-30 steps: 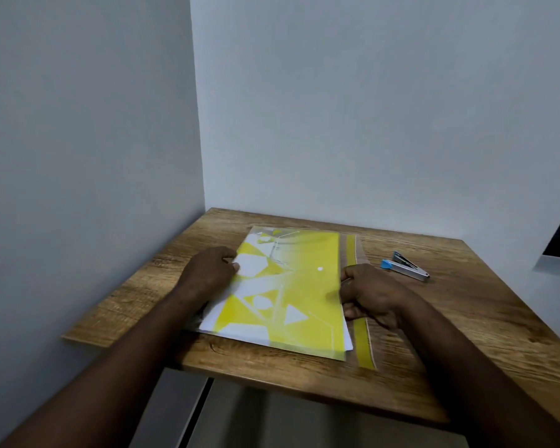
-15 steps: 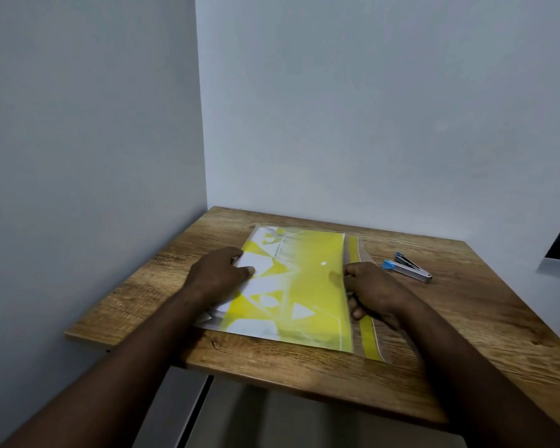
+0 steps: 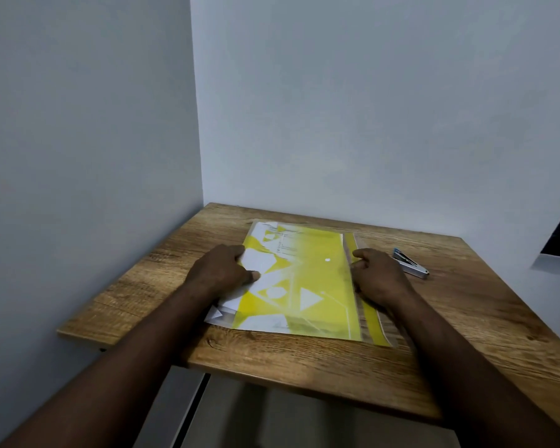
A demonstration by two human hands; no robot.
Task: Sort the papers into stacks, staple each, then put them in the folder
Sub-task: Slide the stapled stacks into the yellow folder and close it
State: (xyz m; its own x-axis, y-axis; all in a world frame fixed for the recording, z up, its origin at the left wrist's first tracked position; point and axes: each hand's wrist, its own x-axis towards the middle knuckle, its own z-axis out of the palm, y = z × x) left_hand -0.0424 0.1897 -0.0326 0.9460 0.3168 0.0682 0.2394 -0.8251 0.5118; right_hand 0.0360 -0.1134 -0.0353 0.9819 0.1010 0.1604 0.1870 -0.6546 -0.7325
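With the yellow translucent plastic folder (image 3: 317, 286) flat on the brown wooden table (image 3: 466, 318), left hand (image 3: 219, 270) gripping its left edge and right hand (image 3: 377, 276) pinching its right flap, an uneven pull may crease the white papers (image 3: 232, 300) inside.

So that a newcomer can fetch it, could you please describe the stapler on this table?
Start at the wooden table in the corner of the room, where a yellow folder lies flat. Just to the right of the right hand, near the table's far side, lies the stapler. It is the only small metal thing there, silver with a blue end.
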